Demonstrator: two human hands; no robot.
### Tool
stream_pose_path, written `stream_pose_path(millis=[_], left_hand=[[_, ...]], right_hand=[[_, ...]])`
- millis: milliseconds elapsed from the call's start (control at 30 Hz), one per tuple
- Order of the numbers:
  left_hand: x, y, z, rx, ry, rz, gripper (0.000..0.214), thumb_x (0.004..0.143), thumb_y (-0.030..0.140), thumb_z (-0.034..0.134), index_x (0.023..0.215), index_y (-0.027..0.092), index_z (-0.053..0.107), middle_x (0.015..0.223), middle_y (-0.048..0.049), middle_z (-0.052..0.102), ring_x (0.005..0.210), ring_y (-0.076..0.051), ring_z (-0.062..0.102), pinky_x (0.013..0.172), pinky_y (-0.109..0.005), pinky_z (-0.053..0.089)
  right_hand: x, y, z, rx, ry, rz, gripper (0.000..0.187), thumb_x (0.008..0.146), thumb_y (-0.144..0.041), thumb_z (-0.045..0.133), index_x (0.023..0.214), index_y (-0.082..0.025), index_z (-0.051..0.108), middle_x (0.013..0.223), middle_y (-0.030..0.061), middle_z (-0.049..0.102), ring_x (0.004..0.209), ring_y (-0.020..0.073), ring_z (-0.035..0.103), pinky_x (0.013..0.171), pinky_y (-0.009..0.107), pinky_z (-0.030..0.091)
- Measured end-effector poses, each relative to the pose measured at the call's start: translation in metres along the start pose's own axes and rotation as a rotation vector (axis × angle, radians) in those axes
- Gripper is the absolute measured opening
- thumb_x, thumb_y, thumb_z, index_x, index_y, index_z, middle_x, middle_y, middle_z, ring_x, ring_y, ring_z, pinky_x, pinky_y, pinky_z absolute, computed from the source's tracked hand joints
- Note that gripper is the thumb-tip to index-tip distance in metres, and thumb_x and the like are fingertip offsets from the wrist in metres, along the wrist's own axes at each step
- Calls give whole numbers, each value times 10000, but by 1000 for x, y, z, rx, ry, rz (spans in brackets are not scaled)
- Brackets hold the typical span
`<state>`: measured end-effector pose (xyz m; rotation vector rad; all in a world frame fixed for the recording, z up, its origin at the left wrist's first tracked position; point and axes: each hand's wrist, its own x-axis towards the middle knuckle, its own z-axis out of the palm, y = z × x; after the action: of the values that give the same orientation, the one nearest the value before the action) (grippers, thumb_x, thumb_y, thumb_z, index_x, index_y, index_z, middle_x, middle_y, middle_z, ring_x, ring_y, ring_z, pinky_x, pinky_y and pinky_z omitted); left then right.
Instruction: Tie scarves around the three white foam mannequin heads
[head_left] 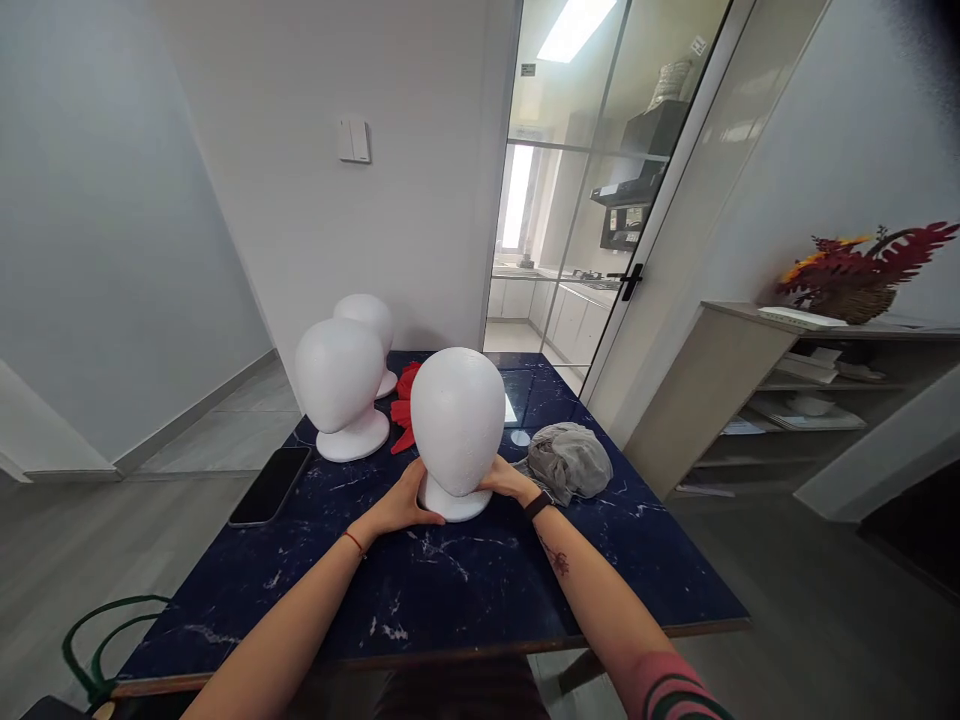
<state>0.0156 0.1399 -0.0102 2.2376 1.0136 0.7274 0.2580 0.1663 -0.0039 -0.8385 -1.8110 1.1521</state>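
Observation:
A white foam mannequin head (459,420) stands upright on the dark blue marbled table (450,610), right in front of me. My left hand (409,497) grips the left side of its base, thumb along the front edge. On the other side my right hand (510,481) is closed round the neck and base, its fingertips partly hidden. Just right of that hand lies a crumpled grey cloth (571,460). Red fabric (403,412) shows behind the head, partly covered by it. Two more white foam heads, a nearer one (339,380) and a farther one (367,318), stand at the left.
A black phone (271,486) lies at the table's left edge. Green bag handles (97,640) rise beside the near left corner. Behind the table are a wall and a glass door (570,200). A shelf unit (697,390) with a flower basket (847,298) stands at the right.

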Motion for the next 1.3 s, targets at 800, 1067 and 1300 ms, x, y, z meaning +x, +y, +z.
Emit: stream_pose_path(millis=[800,1067,1300], left_hand=[[2,4,-1,-12,69,14,1052,581,485,788,1438,196,250,1462,-159,340,1339,-340,328,1109,-527,254],[2,5,-1,-19,64,42,1068,571,494,793,1435,190,243,1458,-165,342,1334,-341,330,1103,-533,250],[5,-1,3,22,94,63,1093,547,534,793,1423,165,253,1435,-184,350,1319,-350,335,1093,-523,259]], right_hand=[[-14,16,12,-157,146,-24,1029,525,-408,847,1391,-192,334,1358,142,466,1247,274,438,1081,451,310],[-17,14,12,-181,145,-6,969,528,-399,844,1352,-170,389,1361,154,463,1246,281,438,1081,453,308],[-16,17,9,-286,150,-10,956,518,-432,842,1333,-166,417,1336,159,483,1217,299,458,1049,467,334]])
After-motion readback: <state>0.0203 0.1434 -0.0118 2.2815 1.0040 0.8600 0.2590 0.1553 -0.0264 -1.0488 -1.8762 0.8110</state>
